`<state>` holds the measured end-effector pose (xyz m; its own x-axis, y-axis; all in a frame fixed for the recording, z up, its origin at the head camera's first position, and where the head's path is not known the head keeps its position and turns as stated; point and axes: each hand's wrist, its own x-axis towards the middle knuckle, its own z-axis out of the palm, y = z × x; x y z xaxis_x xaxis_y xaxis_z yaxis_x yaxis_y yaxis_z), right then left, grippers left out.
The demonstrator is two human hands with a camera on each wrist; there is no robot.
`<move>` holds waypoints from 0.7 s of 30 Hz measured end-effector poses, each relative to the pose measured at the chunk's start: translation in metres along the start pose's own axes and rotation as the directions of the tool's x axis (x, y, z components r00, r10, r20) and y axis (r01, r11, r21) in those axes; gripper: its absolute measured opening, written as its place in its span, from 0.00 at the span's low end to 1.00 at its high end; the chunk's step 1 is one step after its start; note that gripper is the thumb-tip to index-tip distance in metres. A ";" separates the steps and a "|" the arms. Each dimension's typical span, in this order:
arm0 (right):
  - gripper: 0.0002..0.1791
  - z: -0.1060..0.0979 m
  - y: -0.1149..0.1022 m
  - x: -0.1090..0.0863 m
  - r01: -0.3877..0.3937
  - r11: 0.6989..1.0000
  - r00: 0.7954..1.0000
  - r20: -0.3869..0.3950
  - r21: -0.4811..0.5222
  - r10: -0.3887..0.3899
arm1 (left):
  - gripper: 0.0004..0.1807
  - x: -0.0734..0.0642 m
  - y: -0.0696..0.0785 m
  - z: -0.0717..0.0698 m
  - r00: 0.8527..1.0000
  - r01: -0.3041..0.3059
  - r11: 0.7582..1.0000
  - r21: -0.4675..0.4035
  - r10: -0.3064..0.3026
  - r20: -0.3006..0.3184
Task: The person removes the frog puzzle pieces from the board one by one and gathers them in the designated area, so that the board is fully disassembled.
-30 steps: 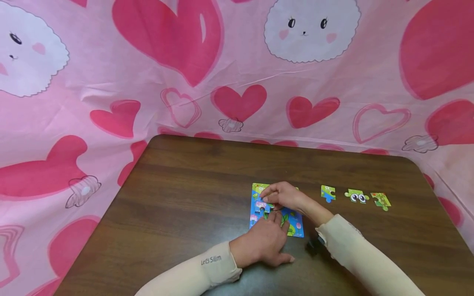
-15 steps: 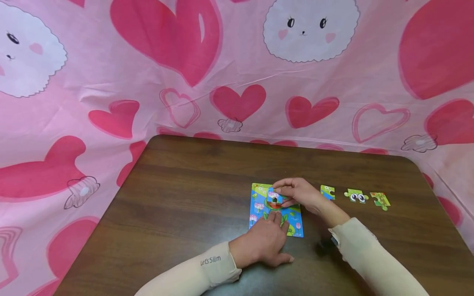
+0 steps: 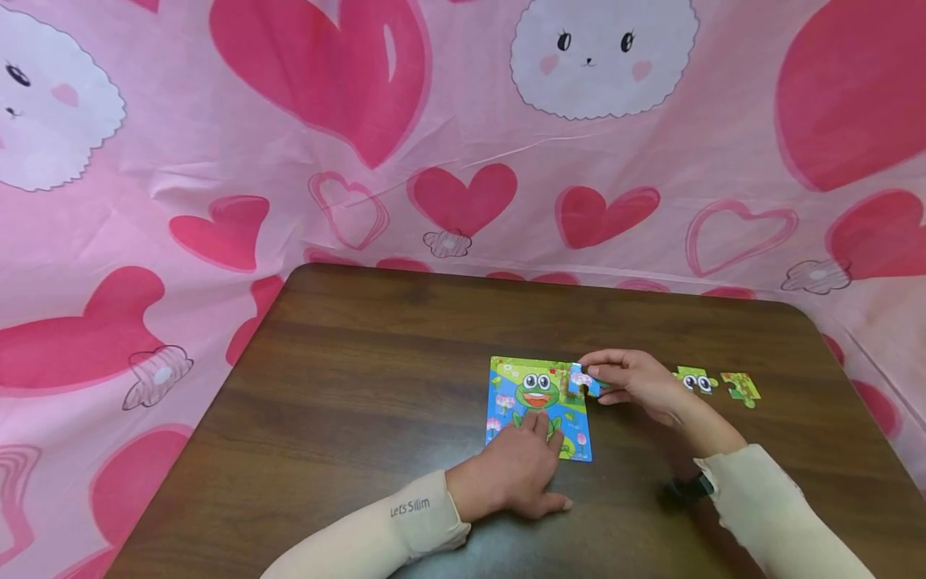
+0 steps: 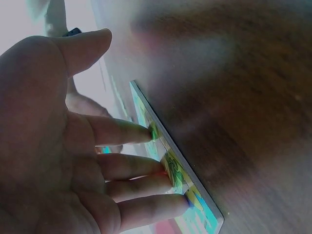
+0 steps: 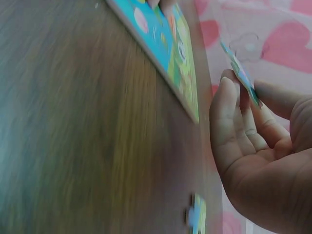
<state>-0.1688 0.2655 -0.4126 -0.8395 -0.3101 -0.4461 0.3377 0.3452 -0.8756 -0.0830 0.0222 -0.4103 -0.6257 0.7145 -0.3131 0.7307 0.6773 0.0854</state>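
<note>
A square frog puzzle board (image 3: 502, 378) lies on the table; its frog picture shows large eyes and an open mouth. My left hand (image 3: 514, 470) rests its straight fingertips on the lower part of the board, thumb spread to the side. The left wrist view shows those fingers (image 4: 131, 168) touching the board near its edge. My right hand (image 3: 644, 386) pinches a blue jigsaw piece (image 3: 581, 380) with pink flowers between thumb and fingers. In the head view that piece overlaps the board's upper right corner. The right wrist view shows the piece raised off the table.
To the right lie a jigsaw piece with two eyes (image 3: 696, 382), partly behind my right hand, and a green-and-red jigsaw piece (image 3: 741, 388). The brown table (image 3: 376, 362) meets a pink heart-patterned cloth (image 3: 463, 201) at its back and left.
My right hand has lifted the flowered jigsaw piece off the board's left part and carried it right, uncovering the frog's face. The hand now hides the nearest loose piece. My left hand stays put.
</note>
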 end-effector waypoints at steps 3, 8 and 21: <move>0.27 -0.011 0.005 -0.009 -0.002 1.000 1.000 -0.022 -0.024 0.002 | 0.48 0.000 0.001 -0.001 1.000 0.001 1.000 0.003 -0.001 -0.002; 0.27 -0.026 0.015 -0.023 -0.003 0.999 0.999 -0.048 -0.050 0.001 | 0.48 0.000 0.001 -0.001 1.000 0.006 1.000 0.010 -0.006 -0.001; 0.26 -0.045 0.041 -0.050 -0.035 0.998 0.994 -0.105 -0.057 0.029 | 0.47 -0.002 0.003 0.000 0.999 0.016 0.999 0.038 -0.015 -0.028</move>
<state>-0.1319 0.3347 -0.4179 -0.8695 -0.2048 -0.4496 0.3426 0.4056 -0.8474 -0.0799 0.0228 -0.4099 -0.6442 0.7087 -0.2876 0.7304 0.6817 0.0438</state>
